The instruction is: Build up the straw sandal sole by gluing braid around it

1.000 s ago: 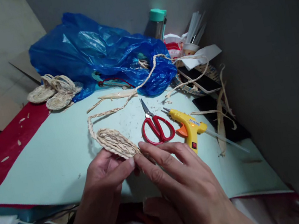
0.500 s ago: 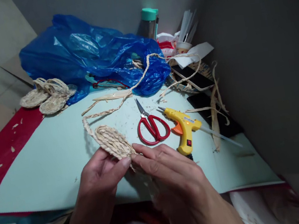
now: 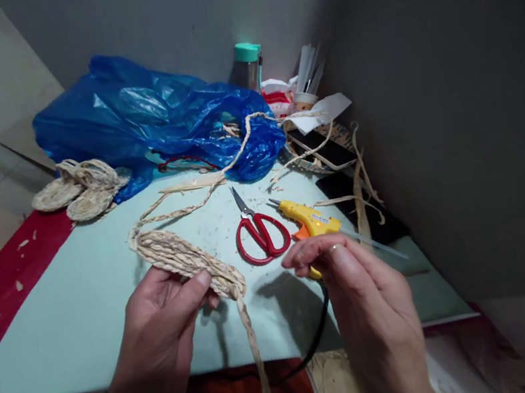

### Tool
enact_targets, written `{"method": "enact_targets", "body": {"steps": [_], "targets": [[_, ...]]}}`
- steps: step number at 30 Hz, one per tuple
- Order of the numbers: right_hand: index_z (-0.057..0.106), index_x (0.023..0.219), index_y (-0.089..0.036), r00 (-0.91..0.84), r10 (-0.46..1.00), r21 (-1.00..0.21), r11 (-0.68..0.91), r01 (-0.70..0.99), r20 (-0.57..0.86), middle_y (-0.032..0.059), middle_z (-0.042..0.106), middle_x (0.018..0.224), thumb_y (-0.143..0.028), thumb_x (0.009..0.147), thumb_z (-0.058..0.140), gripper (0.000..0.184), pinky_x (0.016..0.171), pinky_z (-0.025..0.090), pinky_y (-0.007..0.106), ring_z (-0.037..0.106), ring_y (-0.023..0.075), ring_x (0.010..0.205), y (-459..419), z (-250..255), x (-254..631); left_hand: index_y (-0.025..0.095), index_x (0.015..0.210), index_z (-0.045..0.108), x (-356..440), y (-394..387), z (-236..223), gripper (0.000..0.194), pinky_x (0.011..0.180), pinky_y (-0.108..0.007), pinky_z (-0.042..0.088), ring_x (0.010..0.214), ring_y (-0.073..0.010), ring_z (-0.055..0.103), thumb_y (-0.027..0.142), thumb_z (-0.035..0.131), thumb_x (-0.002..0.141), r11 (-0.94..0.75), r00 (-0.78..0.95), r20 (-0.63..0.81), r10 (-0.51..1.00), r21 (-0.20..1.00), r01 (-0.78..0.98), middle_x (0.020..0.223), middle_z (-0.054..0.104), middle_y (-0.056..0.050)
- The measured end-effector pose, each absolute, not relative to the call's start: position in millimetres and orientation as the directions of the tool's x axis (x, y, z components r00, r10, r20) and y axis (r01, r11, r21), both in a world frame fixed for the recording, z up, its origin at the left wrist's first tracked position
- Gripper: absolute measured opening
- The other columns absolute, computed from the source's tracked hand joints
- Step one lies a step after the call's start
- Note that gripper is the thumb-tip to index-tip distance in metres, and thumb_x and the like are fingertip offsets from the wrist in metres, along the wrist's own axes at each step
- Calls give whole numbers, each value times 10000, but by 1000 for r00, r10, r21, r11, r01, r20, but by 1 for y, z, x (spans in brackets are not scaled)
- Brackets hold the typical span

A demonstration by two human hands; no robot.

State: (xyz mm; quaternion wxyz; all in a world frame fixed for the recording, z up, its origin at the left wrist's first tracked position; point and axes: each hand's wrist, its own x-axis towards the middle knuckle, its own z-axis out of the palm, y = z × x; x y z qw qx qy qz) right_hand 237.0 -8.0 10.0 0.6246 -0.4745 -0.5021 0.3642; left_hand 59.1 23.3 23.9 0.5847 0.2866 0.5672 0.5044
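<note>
My left hand (image 3: 166, 315) is closed around a coiled, braided straw sole (image 3: 186, 257), thumb on top and fingers underneath. From its near end a loose braid (image 3: 255, 360) hangs down past the table edge. At the far end the braid runs on across the table toward the blue bag. To the right, my right hand (image 3: 352, 275) is raised with loosely curled fingers and nothing visible in it. It partly covers the yellow glue gun (image 3: 309, 215) lying behind it. Red-handled scissors (image 3: 262, 234) lie between the sole and the glue gun.
A pair of straw slippers (image 3: 88, 190) sits at the left beside a large blue plastic bag (image 3: 137, 117). At the back stand a bottle with a green lid (image 3: 247, 67) and a cup of glue sticks (image 3: 306, 97). A wall rises close on the right.
My right hand has let go of the sole and moved right, over the glue gun's handle. My left hand keeps the sole, which has shifted slightly left. The view has tilted up a little.
</note>
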Motion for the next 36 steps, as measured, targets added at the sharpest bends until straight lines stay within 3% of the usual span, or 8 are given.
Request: {"method": "enact_targets", "body": {"steps": [4,9,13,18,24,28,31,36], "targets": [[476,706,-213,258,920,-952,306,-3,295,-28,453,656,-337,1055,448,371,540,414,228,460,116,598,-1,3,239,217,740,693,52,35,33,155,604,-176,546,692,-140,582,212,843,700,269,-145,-334,931,899,-347,730,660,6],[359,658,-225,130,925,-892,297,341,358,-48,345,581,-307,1052,426,408,447,288,222,337,99,498,6,8,245,224,717,700,43,50,46,170,597,-186,563,735,-160,609,167,846,650,241,-170,-337,926,875,-420,756,667,-1],[438,701,-221,-134,873,-714,464,525,469,-47,434,598,-195,1018,456,318,477,346,203,453,93,498,17,18,246,223,789,718,37,60,49,218,617,-198,566,752,-168,619,212,880,644,182,-206,-278,938,902,-391,790,677,-9],[518,889,-244,-279,847,-599,521,608,454,-37,593,736,-138,1024,426,195,587,473,170,601,101,629,30,13,253,222,808,712,29,72,54,226,641,-224,572,740,-176,612,303,883,685,140,-199,-210,957,938,-318,788,652,-11],[487,912,-252,-222,850,-589,498,637,479,-43,575,742,-135,1008,413,168,598,506,176,596,105,608,33,7,258,217,746,683,22,86,66,191,633,-182,561,735,-149,586,288,856,708,130,-130,-172,976,950,-283,763,632,5],[438,772,-234,-55,855,-631,421,652,515,-58,436,631,-155,1002,413,244,467,374,182,465,90,504,25,11,261,214,741,654,22,91,74,167,613,-144,550,725,-121,571,257,816,742,167,-119,-203,972,950,-263,770,625,22],[355,691,-220,-53,833,-611,445,655,550,-66,346,594,-136,999,406,323,448,283,193,359,68,469,24,14,266,207,777,655,29,94,78,149,628,-135,559,741,-110,575,243,797,751,186,-125,-223,967,949,-254,801,625,23],[313,691,-213,-126,825,-649,519,556,551,-71,317,603,-141,1006,480,364,513,288,206,350,64,502,30,14,275,187,744,642,48,106,78,233,597,-145,576,727,-106,590,202,846,634,235,-158,-284,946,933,-273,792,613,24]]}}
